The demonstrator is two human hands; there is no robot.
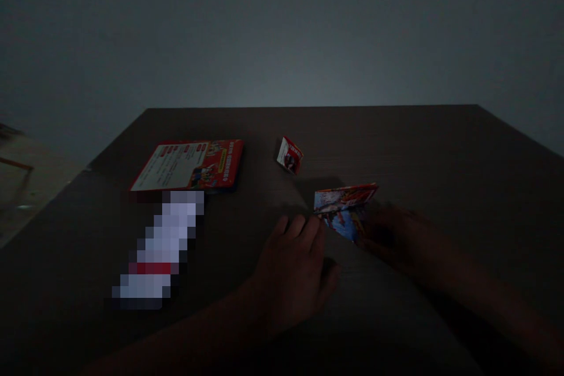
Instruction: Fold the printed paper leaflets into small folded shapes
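Observation:
A small folded sheet of printed card (341, 223), blue inside with red along its upper edge, stands partly opened on the dark table. My right hand (399, 241) has its fingers closed on the sheet's right end; the fingertips are dim and partly hidden. Palm down on the table, my left hand (295, 270) has its fingertips at the sheet's left corner, with the thumb apart from the fingers. Beyond the hands, a small red and white folded piece (289, 156) sits by itself.
A red and white printed booklet or pack (189, 164) lies on the left of the table (396, 135). In front of it is a long pale object (161, 252) with a red band, blurred by pixelation. A plain wall (308, 41) rises behind the table's far edge.

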